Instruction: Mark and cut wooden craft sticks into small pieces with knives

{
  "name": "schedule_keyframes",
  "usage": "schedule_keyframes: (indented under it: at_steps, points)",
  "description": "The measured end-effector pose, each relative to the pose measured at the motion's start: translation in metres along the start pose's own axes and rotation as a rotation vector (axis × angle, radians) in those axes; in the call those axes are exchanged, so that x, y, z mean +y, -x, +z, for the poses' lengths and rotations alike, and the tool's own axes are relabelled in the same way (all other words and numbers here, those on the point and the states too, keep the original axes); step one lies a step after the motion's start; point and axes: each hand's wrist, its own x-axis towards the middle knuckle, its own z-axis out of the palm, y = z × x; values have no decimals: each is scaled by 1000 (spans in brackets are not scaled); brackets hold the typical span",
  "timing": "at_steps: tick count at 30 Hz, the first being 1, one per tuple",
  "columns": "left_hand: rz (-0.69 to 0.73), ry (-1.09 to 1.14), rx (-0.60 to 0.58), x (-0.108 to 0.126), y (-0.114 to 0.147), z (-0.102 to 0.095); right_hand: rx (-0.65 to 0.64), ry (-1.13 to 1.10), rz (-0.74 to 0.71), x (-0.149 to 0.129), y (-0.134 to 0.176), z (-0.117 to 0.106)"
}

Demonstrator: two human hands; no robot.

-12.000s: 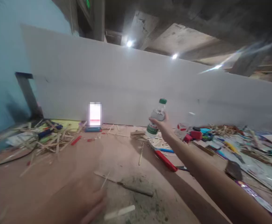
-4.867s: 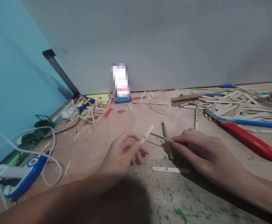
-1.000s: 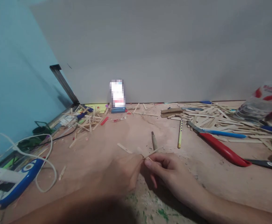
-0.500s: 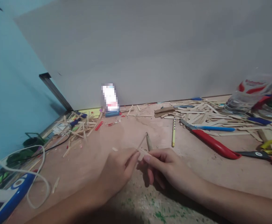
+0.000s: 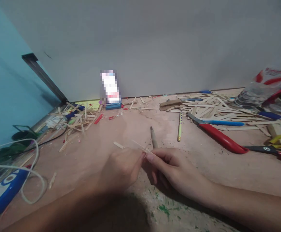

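- Wooden sticks [image 5: 142, 147], thin and crossed, between the two hands, over the table [image 5: 89, 154];
- right hand [image 5: 175, 167] pinches one between thumb and fingers; left hand [image 5: 121, 169], knuckles up, has its fingertips closed on the other;
- wooden-handled tool [image 5: 154, 138] lies just beyond the right hand; loose stick [image 5: 118, 145] lies beyond the left;
- pencil [image 5: 180, 127], red-handled tool [image 5: 223, 138] and scissors [image 5: 261, 149] lie farther right, near a stick pile [image 5: 227, 116];
- phone [image 5: 110, 87], blurred, stands at the back.

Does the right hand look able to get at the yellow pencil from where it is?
Probably yes: the yellow pencil lies just beyond the right hand, with open tabletop between and nothing visible on its eraser end. The hand pinches a thin wooden stick, so it would likely need freeing first.
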Motion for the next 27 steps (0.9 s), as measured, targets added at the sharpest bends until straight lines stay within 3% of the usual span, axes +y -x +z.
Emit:
schedule_keyframes:
  at_steps: [4, 16, 27]
  points:
    - [30, 2, 31, 2, 0, 1, -3, 9, -11, 0, 0, 1]
    - [-182, 162, 27, 2, -3, -4, -32, -60, 70, -9, -3, -14]
    - [-335, 360, -57, -3, -9, -13, 25, 13, -37, -7, -5, -13]
